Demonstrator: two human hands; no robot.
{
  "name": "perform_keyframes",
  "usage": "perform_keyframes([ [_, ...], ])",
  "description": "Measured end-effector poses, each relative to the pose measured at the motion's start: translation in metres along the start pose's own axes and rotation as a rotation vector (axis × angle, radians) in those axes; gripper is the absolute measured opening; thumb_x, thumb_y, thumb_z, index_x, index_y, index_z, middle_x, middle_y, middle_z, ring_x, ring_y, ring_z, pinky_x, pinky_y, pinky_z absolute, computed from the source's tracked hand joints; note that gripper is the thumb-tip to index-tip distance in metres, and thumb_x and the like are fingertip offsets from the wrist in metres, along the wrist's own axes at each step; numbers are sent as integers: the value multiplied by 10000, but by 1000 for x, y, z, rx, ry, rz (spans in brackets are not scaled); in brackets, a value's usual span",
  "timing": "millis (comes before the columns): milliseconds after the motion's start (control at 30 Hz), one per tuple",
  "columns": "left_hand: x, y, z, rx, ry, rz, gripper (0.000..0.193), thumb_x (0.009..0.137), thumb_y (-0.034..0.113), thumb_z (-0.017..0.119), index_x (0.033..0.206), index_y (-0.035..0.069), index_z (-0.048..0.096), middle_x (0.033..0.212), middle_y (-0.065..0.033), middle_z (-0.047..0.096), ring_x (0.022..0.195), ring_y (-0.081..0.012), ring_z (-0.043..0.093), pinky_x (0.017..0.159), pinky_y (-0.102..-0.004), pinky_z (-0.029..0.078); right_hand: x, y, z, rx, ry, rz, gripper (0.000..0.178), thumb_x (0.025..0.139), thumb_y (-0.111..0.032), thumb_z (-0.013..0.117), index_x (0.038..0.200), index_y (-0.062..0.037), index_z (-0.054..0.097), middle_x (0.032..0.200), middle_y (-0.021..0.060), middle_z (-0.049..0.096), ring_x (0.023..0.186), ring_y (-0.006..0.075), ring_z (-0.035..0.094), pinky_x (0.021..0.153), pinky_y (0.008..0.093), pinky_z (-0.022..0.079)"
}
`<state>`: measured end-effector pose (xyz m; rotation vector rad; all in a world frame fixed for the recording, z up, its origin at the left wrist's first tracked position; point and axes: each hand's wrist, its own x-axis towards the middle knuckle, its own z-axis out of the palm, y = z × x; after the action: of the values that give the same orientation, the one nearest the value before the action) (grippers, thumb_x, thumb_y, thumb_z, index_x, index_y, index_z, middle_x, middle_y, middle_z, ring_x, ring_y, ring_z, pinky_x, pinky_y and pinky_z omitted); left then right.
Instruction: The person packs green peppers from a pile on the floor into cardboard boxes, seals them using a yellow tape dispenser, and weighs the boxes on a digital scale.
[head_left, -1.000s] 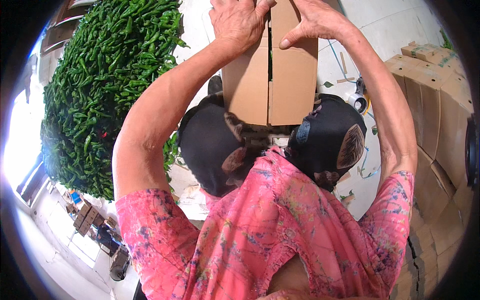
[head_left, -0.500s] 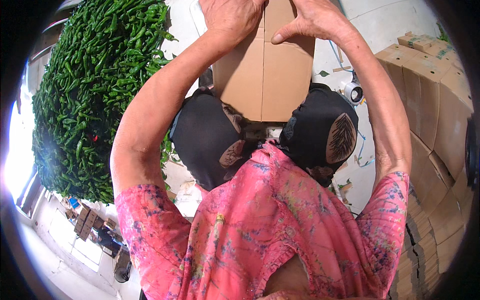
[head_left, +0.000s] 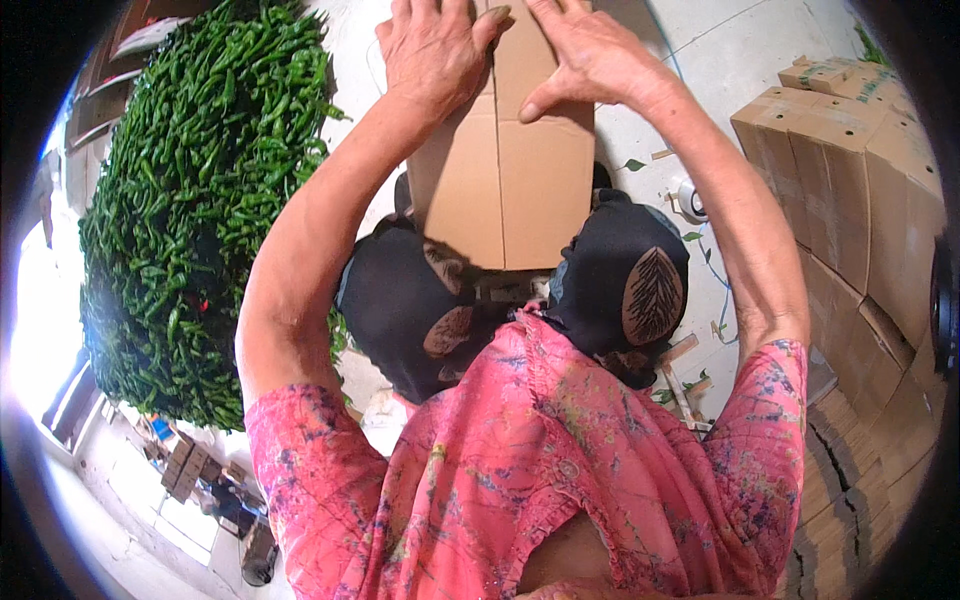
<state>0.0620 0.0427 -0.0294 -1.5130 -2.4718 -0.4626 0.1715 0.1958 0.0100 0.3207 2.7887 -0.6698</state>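
A closed cardboard box (head_left: 545, 190) stands between my knees, with a seam running down the middle of its top. My left hand (head_left: 436, 55) presses on the left side of that top near the far end, its fingers spread and thumb close to the seam. On the other side, my right hand (head_left: 590, 60) lies with thumb stretched away from the fingers, the thumb tip resting near the seam. Both hands are open, and some fingertips run up to the picture's upper edge. The far end of the box is cut off there.
A big heap of green peppers (head_left: 200, 220) rises at my left. Stacked cardboard boxes (head_left: 830, 180) stand at right, with flat cardboard sheets (head_left: 840, 490) below. A tape roll (head_left: 690, 201) and scattered leaves (head_left: 634, 165) lie on the pale floor. More boxes (head_left: 185, 465) sit at lower left.
The box and hands appear lower and slightly further left in the view. More of both hands' fingers now shows, spread on the box top.
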Motion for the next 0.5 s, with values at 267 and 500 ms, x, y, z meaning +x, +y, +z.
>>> perform_keyframes([
  [267, -4, -37, 29, -78, -72, -188, 323, 998, 406, 530, 1218, 225, 682, 1164, -117, 630, 1123, -354, 551, 925, -500, 466, 5, 86, 32, 456, 277, -283, 1110, 645, -513, 879, 1536, -81, 378, 1416, 246, 526, 1299, 370, 550, 1068, 455, 479],
  [500, 5, -31, 36, -190, -62, -134, 386, 1056, 379, 456, 1279, 138, 658, 1160, -133, 661, 1123, -330, 571, 997, -437, 439, -148, 315, 154, -14, 124, 604, 663, 770, -197, 756, 1389, -60, 564, 1304, 219, 615, 1254, 397, 555, 1095, 464, 434],
])
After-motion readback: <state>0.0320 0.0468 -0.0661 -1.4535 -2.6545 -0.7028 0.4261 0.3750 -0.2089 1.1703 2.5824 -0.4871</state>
